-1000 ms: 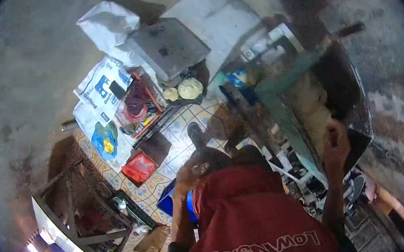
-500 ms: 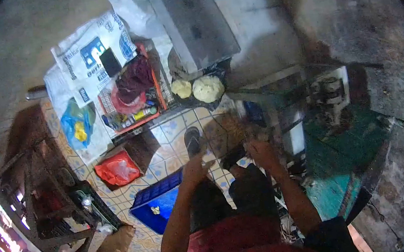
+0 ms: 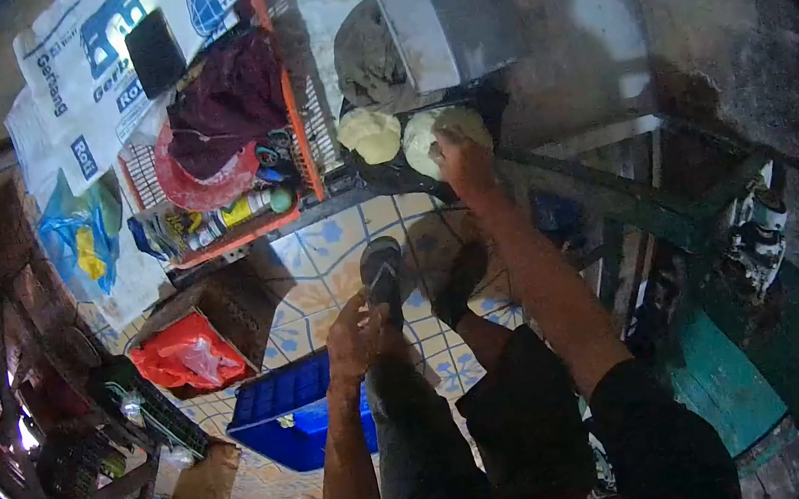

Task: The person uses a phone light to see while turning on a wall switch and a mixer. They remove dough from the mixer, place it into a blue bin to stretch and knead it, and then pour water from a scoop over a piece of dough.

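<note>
Two pale lumps of dough lie side by side on dark plastic at the front of the work surface: a smaller yellowish lump (image 3: 371,135) and a larger round dough ball (image 3: 425,135). My right hand (image 3: 468,169) reaches over the larger ball, its bent fingers closed on the dough at the near right side. My left hand (image 3: 353,340) hangs over the floor above a sandalled foot (image 3: 380,262), fingers loosely bent and apart, with nothing visible in it.
An orange basket (image 3: 298,127) with a maroon cloth (image 3: 232,105) and bottles stands left of the dough. Beyond is a grey metal box (image 3: 450,14). On the tiled floor are a blue crate (image 3: 317,429) and a box with red plastic (image 3: 188,353). Green metal framing (image 3: 611,186) stands right.
My right hand has moved forward and up onto the larger dough ball. My left hand has shifted slightly left. The view has moved closer to the basket and dough.
</note>
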